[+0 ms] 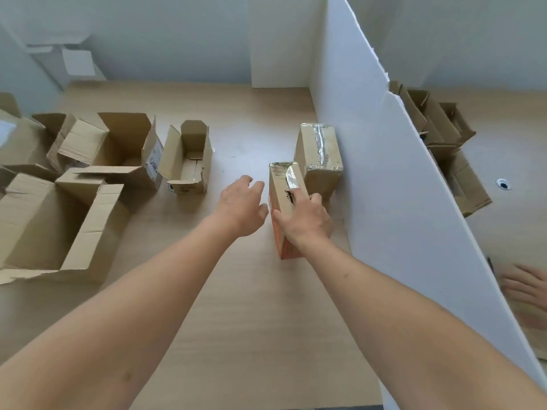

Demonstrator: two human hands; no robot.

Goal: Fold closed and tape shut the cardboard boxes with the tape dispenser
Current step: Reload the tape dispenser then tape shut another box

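Now right hand (306, 220) grips taped narrow box (285, 202) on table (251, 306); left hand (241, 202) beside, fingers relaxed, holding nothing.

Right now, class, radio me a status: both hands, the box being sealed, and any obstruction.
Right hand grips taped box; left hand open, free beside it. Second taped box against white divider. Open boxes waiting left; tape dispenser not in view.

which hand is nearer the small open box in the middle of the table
Left. The left hand hangs open just right of and nearer the camera than the small open box; the right hand grips a taped box farther right.
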